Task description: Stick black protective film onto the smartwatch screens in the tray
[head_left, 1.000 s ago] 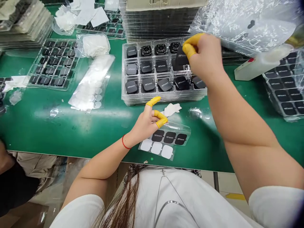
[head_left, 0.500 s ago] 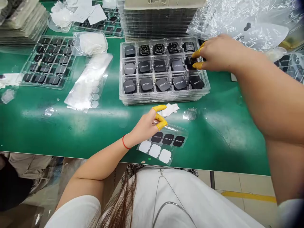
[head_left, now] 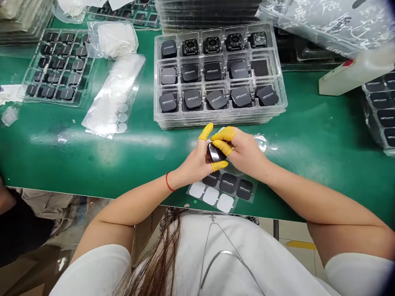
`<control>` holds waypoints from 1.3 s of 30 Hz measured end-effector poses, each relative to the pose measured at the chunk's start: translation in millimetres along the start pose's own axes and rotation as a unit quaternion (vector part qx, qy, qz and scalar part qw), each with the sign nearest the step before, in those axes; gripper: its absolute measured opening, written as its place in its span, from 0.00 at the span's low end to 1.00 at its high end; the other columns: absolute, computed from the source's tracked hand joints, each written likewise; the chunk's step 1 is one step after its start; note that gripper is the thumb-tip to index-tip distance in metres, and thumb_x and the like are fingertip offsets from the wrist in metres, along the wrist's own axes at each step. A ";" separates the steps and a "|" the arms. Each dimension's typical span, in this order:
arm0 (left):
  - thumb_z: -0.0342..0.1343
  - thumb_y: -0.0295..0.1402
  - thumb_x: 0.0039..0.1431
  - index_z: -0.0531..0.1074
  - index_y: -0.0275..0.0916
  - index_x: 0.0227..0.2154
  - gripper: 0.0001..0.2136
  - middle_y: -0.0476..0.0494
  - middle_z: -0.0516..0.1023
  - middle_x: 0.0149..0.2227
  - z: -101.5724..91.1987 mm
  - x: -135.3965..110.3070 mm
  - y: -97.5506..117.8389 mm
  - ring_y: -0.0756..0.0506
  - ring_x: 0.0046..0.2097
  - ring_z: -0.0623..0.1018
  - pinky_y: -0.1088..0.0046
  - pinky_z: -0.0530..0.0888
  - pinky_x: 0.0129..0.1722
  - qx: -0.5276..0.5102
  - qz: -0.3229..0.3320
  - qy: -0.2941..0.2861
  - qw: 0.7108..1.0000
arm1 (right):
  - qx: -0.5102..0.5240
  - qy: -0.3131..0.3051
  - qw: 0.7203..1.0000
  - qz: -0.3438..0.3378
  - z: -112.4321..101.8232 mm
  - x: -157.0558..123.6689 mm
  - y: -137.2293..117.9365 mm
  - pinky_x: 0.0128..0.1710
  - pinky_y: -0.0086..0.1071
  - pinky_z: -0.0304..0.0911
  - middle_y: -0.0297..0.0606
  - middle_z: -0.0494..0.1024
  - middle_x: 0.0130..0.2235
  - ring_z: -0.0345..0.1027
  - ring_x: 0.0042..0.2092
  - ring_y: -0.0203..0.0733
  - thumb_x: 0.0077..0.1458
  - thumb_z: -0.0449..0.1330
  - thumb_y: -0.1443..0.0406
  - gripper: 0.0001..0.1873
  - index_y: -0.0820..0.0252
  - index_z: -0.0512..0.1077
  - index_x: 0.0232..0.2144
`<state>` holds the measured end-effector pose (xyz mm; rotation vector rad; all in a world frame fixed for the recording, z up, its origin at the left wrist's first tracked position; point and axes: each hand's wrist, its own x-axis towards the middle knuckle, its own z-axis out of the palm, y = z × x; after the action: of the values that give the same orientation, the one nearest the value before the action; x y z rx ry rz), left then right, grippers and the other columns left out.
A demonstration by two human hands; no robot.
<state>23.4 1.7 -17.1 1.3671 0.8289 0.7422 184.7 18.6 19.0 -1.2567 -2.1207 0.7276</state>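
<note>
1. Head view, grip: L hand (head_left: 196,162) and R hand (head_left: 245,153) are closed narrow on one glossy black square unit (head_left: 215,152), so it is held between both, w/ fingers partly covering it. I count 4 yellow finger cots (head_left: 205,131), 2 on each hand. Red string (head_left: 168,181) on L wrist.
2. Under the hands: clear sheet (head_left: 239,197) w/ 3 black square pads (head_left: 228,183) and 3 white square pads (head_left: 211,196). Hands stand in the way of its upper edge. Cannot tell if the unit touches it.
3. Just ahead of the hands: clear plastic tray (head_left: 156,82), 15 cells (3 rows x 5). Approx. view: 10 cells hold black units w/ HiFuture print (head_left: 216,99), 4 cells hold units w/ round faces showing (head_left: 212,44), and middle-row right cell (head_left: 259,68) shows only dark flat bottom.
4. Left side of green bench (head_left: 138,164): 1 bag of white round pads (head_left: 112,94), 1 bag of white material (head_left: 111,39), 1 tray of black units (head_left: 58,63), too many for exact count.
5. Right side: white bottle w/ red mark (head_left: 354,73), plastic bag (head_left: 327,18), part of another tray (head_left: 382,107).
6. Lower left: dark sleeve of another person (head_left: 15,230), apart from the bench work.
</note>
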 end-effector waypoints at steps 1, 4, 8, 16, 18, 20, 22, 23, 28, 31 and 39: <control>0.64 0.39 0.56 0.43 0.49 0.66 0.42 0.40 0.71 0.51 0.4 -0.5 -0.7 0.43 0.47 0.78 0.63 0.79 0.43 0.013 0.005 0.005 1.000 | -0.024 0.011 0.999 -0.027 3.1 -3.9 -1.8 0.35 0.36 0.62 0.37 0.76 0.34 0.68 0.37 0.43 0.60 0.54 0.70 0.09 0.57 0.73 0.33; 0.64 0.41 0.56 0.56 0.45 0.59 0.32 0.38 0.68 0.56 -1.9 -1.2 0.2 0.41 0.54 0.74 0.61 0.78 0.50 0.021 0.017 0.005 1.000 | -0.081 0.053 0.987 -0.125 -4.2 -15.0 0.5 0.37 0.38 0.62 0.38 0.76 0.34 0.66 0.37 0.44 0.61 0.54 0.71 0.09 0.56 0.71 0.32; 0.62 0.37 0.57 0.60 0.45 0.54 0.24 0.42 0.71 0.48 -8.7 -1.1 6.0 0.45 0.45 0.77 0.64 0.79 0.43 -0.013 -0.023 0.001 1.000 | -0.126 0.067 0.989 -0.046 -36.0 -34.5 31.3 0.36 0.39 0.63 0.39 0.76 0.34 0.67 0.37 0.45 0.64 0.56 0.66 0.05 0.55 0.71 0.36; 0.66 0.32 0.52 0.62 0.46 0.52 0.26 0.46 0.71 0.43 -14.5 -1.0 19.6 0.49 0.38 0.76 0.71 0.79 0.36 0.000 -0.004 -0.029 1.000 | -0.258 0.024 0.966 -0.014 -23.4 -21.5 66.2 0.45 0.48 0.64 0.46 0.74 0.48 0.66 0.49 0.54 0.64 0.53 0.63 0.12 0.55 0.73 0.47; 0.68 0.33 0.49 0.64 0.45 0.51 0.27 0.47 0.73 0.41 -14.8 0.2 20.6 0.49 0.37 0.76 0.72 0.79 0.36 0.006 -0.011 -0.030 0.999 | -0.235 -0.040 0.970 -0.041 -12.9 -8.4 58.9 0.40 0.44 0.63 0.45 0.76 0.42 0.67 0.44 0.52 0.62 0.55 0.66 0.10 0.59 0.75 0.42; 0.68 0.33 0.48 0.65 0.44 0.51 0.27 0.49 0.74 0.38 -15.0 1.4 20.9 0.50 0.35 0.76 0.73 0.78 0.35 0.011 -0.032 -0.010 0.999 | -0.200 -0.039 0.979 -0.002 -11.8 -2.5 49.7 0.34 0.40 0.60 0.42 0.75 0.34 0.66 0.37 0.48 0.59 0.56 0.68 0.07 0.59 0.75 0.35; 0.67 0.33 0.49 0.66 0.43 0.51 0.26 0.49 0.75 0.37 -15.0 2.3 20.5 0.51 0.34 0.76 0.75 0.77 0.34 0.016 -0.046 0.016 0.999 | -0.128 0.020 0.991 0.018 -15.9 -5.7 37.6 0.33 0.38 0.59 0.39 0.75 0.32 0.65 0.34 0.44 0.59 0.58 0.67 0.05 0.58 0.74 0.33; 0.67 0.33 0.49 0.66 0.42 0.51 0.26 0.48 0.76 0.38 -15.0 2.5 20.1 0.51 0.34 0.76 0.75 0.77 0.34 0.022 -0.042 0.016 0.999 | -0.092 0.040 0.995 -0.006 -17.4 -9.5 30.7 0.34 0.37 0.59 0.37 0.75 0.32 0.65 0.34 0.42 0.60 0.58 0.65 0.05 0.56 0.74 0.33; 0.67 0.36 0.49 0.68 0.40 0.50 0.25 0.45 0.79 0.42 -15.0 1.3 17.9 0.47 0.38 0.79 0.71 0.77 0.39 0.095 -0.011 -0.019 0.995 | -0.094 0.079 0.981 -0.153 -4.6 -23.9 8.2 0.37 0.39 0.55 0.37 0.76 0.34 0.64 0.36 0.43 0.65 0.56 0.62 0.09 0.52 0.76 0.35; 0.67 0.36 0.49 0.67 0.39 0.51 0.26 0.43 0.79 0.44 -13.3 0.1 19.0 0.45 0.41 0.80 0.71 0.77 0.40 0.092 0.002 -0.008 0.996 | -0.104 0.092 0.978 -0.154 6.7 -22.4 9.4 0.35 0.39 0.54 0.37 0.76 0.33 0.63 0.34 0.42 0.65 0.55 0.62 0.10 0.53 0.76 0.34; 0.67 0.40 0.52 0.64 0.44 0.53 0.28 0.45 0.77 0.46 -20.1 4.5 25.1 0.45 0.43 0.82 0.66 0.80 0.43 -0.006 0.012 0.122 0.992 | -0.040 0.092 0.995 -0.012 -33.3 -22.5 26.7 0.49 0.47 0.64 0.41 0.77 0.45 0.68 0.47 0.50 0.61 0.61 0.61 0.14 0.53 0.72 0.49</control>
<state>9.2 17.9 7.2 1.2947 0.9984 0.9442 232.9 15.0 19.2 -1.2853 -2.0267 0.5006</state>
